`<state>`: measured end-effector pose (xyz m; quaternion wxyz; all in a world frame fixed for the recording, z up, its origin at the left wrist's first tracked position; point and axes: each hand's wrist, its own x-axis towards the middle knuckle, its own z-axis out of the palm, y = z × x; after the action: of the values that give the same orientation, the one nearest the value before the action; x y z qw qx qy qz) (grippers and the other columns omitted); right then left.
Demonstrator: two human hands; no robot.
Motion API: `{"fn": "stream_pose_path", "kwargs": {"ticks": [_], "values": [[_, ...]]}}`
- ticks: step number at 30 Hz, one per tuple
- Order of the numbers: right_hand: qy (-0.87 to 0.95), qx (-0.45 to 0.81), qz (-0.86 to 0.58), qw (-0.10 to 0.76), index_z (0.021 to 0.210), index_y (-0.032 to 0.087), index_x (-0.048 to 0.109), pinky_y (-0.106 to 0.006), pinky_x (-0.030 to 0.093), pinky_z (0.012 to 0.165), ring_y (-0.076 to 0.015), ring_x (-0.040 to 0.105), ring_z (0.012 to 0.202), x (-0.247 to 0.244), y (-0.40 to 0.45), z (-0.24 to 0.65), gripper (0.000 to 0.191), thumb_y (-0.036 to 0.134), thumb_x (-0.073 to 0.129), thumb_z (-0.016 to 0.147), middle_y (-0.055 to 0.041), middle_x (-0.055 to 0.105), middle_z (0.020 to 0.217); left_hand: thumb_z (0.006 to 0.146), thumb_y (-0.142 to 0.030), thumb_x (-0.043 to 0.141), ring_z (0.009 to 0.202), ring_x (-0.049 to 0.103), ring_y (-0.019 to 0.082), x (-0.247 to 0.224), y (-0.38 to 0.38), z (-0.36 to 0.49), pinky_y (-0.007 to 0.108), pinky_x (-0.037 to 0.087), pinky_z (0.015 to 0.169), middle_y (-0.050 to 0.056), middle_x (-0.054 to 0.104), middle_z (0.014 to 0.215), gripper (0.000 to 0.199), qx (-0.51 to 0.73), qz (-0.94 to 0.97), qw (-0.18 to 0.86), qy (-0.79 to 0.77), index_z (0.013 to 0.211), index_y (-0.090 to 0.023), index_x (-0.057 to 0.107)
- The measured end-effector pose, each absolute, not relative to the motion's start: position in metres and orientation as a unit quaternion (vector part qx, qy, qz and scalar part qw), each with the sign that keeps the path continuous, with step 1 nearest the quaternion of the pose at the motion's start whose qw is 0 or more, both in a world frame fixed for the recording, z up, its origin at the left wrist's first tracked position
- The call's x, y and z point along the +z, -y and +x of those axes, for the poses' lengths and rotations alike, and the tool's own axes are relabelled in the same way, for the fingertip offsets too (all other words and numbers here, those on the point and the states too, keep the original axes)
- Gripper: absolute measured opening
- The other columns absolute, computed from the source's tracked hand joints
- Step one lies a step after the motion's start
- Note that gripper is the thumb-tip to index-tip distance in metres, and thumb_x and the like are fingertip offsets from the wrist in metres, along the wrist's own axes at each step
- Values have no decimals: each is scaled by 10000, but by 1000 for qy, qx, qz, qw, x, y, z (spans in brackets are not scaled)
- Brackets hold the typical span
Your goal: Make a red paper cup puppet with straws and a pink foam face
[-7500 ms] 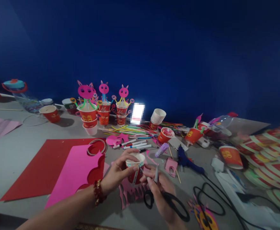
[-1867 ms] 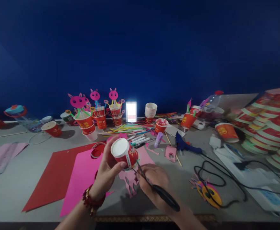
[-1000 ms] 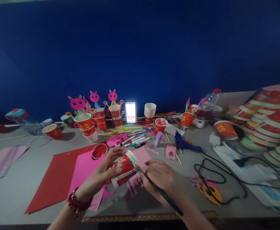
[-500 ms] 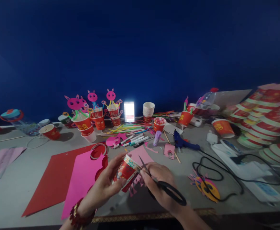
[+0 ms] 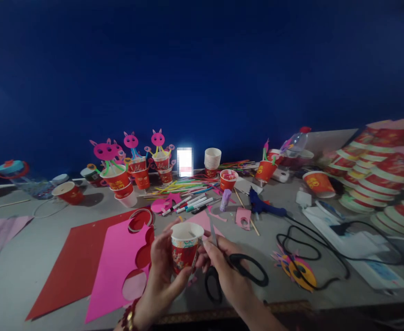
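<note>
A red patterned paper cup with a white rim stands upright between my hands, its mouth tipped a little toward me. My left hand wraps round its left side, thumb across the front. My right hand grips black-handled scissors, blades pointing up and away, while its fingertips touch the cup's right side. A pink paper sheet lies just behind the cup. Pink scraps show partly under the cup and hands.
Red card and cut pink card lie left. Markers, a purple glue stick and a blue glue gun lie beyond. Its black cable loops right, near an orange paper face. Stacked cups stand far right.
The cup has turned from tilted on its side to nearly upright, showing its open mouth. My right hand keeps the scissors, whose lower handle loop now shows.
</note>
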<state>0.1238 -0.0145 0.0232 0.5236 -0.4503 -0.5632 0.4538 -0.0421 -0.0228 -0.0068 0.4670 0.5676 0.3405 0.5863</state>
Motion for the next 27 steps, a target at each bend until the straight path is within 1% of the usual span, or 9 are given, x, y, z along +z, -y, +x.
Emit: {"fn": "stream_pose_path", "kwargs": {"ticks": [3,5,7,10,14,19,21,24,27], "values": [[524,495,-447,530,794,154,694,-227,510,533,-144,651,567,19,14,121,406,471,528,986,-33,691,628,867,-160,688,1508,227,350,-4,22,-42,551,320,1176,112,186,1638,721,583,573,462,-344,1430,-369,289],[526,500,-437,531,794,157,687,-222,508,545,-137,648,575,20,14,121,405,476,527,987,-30,694,636,838,-195,733,1483,292,356,1,21,-43,531,354,1161,118,250,1623,826,573,547,495,-358,1481,-369,244],[534,498,-434,528,785,164,678,-219,509,554,-134,648,578,22,14,122,406,474,518,992,-22,690,633,816,-239,764,1405,426,354,5,20,-44,498,420,1116,119,371,1567,896,550,518,544,-365,1515,-364,219],[566,484,-434,507,799,174,675,-223,522,586,-140,664,624,27,15,126,397,470,502,999,-23,698,671,813,-276,767,1274,561,325,9,17,-44,450,477,1051,96,512,1461,871,525,487,606,-346,1511,-369,254],[597,484,-411,490,791,181,660,-228,530,609,-139,665,642,37,15,132,371,447,505,999,-22,700,702,774,-304,792,1137,632,299,8,15,-41,411,507,967,94,603,1334,927,541,432,638,-336,1515,-346,238],[523,550,-395,518,771,167,642,-218,489,516,-127,622,530,40,12,133,391,494,543,961,-4,654,588,762,-289,784,972,654,238,3,13,-41,370,522,872,70,632,1247,980,549,398,654,-336,1534,-355,183],[523,549,-397,517,767,169,638,-219,476,512,-128,616,522,38,12,133,396,499,540,961,1,645,570,754,-283,788,993,654,251,2,12,-42,383,525,881,77,628,1265,994,548,399,655,-334,1537,-355,180],[563,517,-421,488,780,174,643,-237,487,561,-135,624,559,39,12,136,373,460,519,984,-5,666,608,752,-308,790,1099,633,292,1,11,-44,425,507,952,97,607,1329,986,546,403,653,-335,1542,-343,201],[637,458,-437,439,752,183,646,-252,496,603,-149,639,609,44,12,141,369,401,489,1005,-13,679,655,774,-340,763,1195,600,322,3,12,-48,446,485,1006,94,584,1392,900,535,406,659,-339,1532,-342,277]]}}
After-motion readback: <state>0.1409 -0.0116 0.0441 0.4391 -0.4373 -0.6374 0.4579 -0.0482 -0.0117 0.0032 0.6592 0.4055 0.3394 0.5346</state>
